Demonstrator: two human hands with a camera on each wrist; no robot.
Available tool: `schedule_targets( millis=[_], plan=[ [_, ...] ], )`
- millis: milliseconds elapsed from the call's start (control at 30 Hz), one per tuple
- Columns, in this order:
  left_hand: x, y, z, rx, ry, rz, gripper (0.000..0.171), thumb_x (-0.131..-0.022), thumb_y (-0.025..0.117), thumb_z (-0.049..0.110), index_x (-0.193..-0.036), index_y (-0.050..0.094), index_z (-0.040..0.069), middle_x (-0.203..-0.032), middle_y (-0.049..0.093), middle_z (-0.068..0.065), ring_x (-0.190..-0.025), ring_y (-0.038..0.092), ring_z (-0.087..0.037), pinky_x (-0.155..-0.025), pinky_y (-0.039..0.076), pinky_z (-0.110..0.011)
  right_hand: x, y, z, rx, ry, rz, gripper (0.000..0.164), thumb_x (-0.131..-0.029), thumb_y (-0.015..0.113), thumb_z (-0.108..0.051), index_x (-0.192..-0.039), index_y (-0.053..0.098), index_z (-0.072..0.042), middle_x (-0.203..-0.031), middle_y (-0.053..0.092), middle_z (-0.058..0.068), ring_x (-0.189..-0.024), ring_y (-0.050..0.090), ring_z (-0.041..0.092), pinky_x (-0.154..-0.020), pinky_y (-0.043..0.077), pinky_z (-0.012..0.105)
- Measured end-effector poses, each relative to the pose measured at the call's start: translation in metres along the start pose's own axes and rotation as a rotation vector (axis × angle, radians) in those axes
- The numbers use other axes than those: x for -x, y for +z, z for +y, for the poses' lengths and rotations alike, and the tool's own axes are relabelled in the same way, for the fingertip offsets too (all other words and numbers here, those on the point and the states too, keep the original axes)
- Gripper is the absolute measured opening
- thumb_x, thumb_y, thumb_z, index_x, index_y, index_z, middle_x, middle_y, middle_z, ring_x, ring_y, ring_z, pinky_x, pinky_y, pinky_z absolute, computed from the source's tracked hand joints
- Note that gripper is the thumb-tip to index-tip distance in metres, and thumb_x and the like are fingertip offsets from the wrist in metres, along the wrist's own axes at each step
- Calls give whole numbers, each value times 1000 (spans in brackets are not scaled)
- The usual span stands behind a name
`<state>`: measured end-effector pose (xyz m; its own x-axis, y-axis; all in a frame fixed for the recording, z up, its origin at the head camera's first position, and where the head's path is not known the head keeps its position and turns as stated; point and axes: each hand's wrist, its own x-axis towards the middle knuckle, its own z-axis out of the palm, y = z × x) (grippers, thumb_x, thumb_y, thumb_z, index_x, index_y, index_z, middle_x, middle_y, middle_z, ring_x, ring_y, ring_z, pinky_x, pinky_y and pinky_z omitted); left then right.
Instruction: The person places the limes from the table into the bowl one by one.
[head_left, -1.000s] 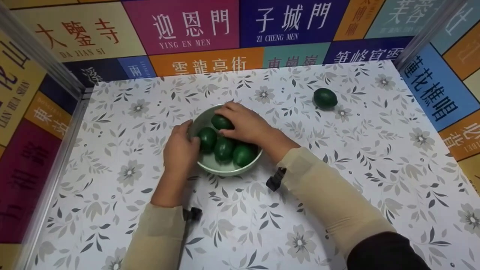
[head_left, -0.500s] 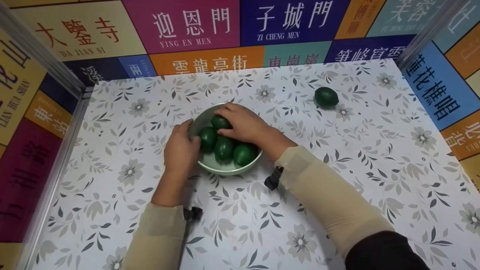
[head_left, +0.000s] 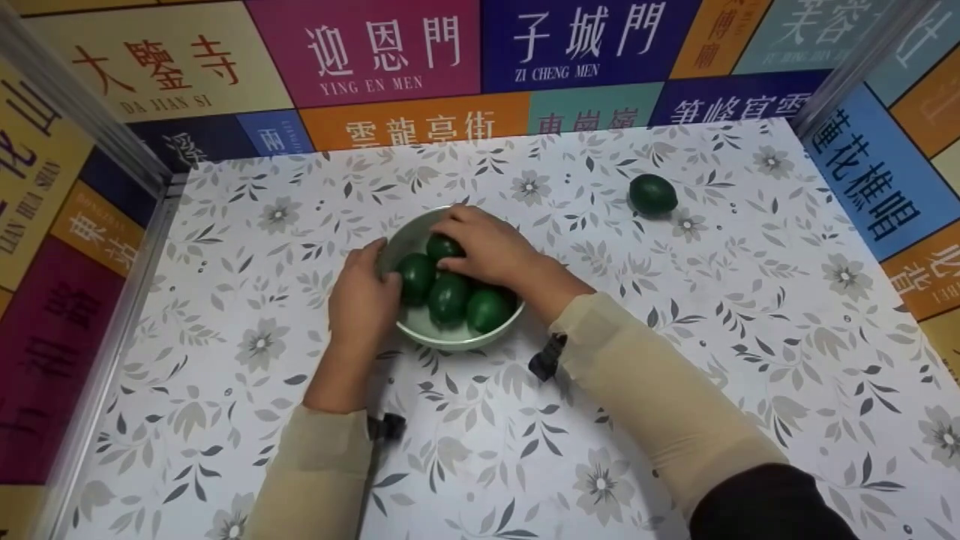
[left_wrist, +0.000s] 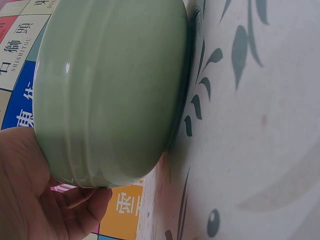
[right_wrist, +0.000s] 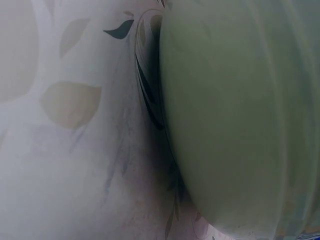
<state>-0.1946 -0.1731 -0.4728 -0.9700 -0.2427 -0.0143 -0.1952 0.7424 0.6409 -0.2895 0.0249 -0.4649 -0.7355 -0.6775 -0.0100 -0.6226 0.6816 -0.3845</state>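
Note:
A light green bowl (head_left: 420, 330) stands on the table with several dark green limes (head_left: 448, 300) in it. My left hand (head_left: 361, 300) grips the bowl's left side, its thumb over the rim; in the left wrist view its fingers curl against the outer wall (left_wrist: 115, 100). Over the bowl's back right, my right hand (head_left: 491, 247) holds one lime (head_left: 442, 246) between thumb and fingers, inside the bowl. That hand covers part of this lime and the far rim. Only the bowl's outer wall (right_wrist: 230, 120) and tablecloth show in the right wrist view.
Another lime (head_left: 652, 196) lies alone on the floral tablecloth (head_left: 600, 420) at the back right. Coloured panels with lettering (head_left: 367, 56) form walls behind the table and at both sides.
The held lime has shifted very slightly to the right within the right hand's grasp. Both hands and the bowl stay nearly still.

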Motion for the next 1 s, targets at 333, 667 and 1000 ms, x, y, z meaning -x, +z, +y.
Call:
schedule_targets(
  millis=[333, 667, 1000],
  plan=[
    [-1, 0, 2, -15, -6, -9, 57, -97, 57, 20, -153, 52, 15, -144, 59, -12, -132, 60, -33, -109, 48, -51, 2, -2, -1, 4, 17, 6, 45, -99, 69, -41, -139, 63, -20, -137, 56, 5, -125, 56, 23, -109, 46, 44],
    [0, -1, 3, -8, -7, -4, 56, -97, 57, 19, -153, 52, 15, -144, 60, -12, -132, 60, -32, -108, 49, -51, 5, -2, 0, 7, 0, 11, 46, -98, 70, -39, -139, 63, -20, -139, 55, 6, -128, 54, 24, -109, 47, 46],
    [0, -1, 0, 9, 0, 6, 56, -96, 58, 19, -152, 53, 16, -143, 60, -11, -129, 62, -33, -106, 50, -52, 11, -3, -1, 42, -12, -9, 55, -96, 71, -45, -143, 60, -20, -143, 53, 7, -137, 49, 25, -111, 46, 47]
  ],
)
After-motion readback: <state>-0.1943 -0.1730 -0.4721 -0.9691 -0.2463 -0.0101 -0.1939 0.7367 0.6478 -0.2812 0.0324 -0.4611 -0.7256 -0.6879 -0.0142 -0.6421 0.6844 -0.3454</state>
